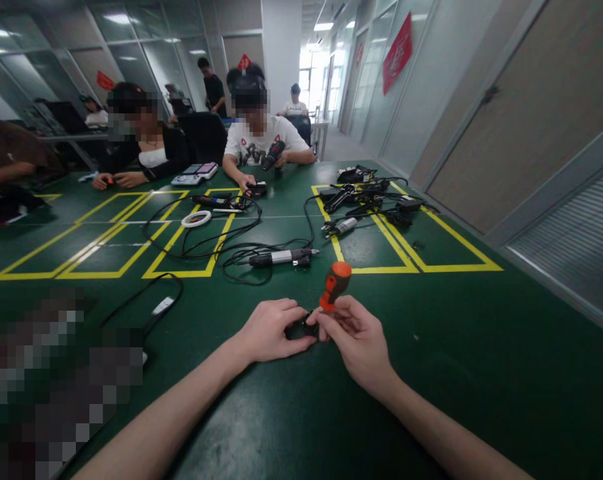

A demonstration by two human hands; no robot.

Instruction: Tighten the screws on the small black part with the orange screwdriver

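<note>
My left hand [276, 329] rests on the green table, its thumb and fingers curled round a small black part [297, 328] that they mostly cover. Close on its right, my right hand [356, 337] is closed on a screwdriver. The screwdriver's orange and black handle [336, 283] points up, leaning slightly to the right. Its lower end goes down between my right fingers towards the black part. Whether the tip touches the part is hidden by the fingers.
Beyond my hands lies a silver and black electric screwdriver [281, 257] with its cable. Chargers and black cables [376, 193] are heaped at the back right. A white tape ring [196, 219] lies left of centre. Across the table a person [261, 137] holds a black drill [273, 156].
</note>
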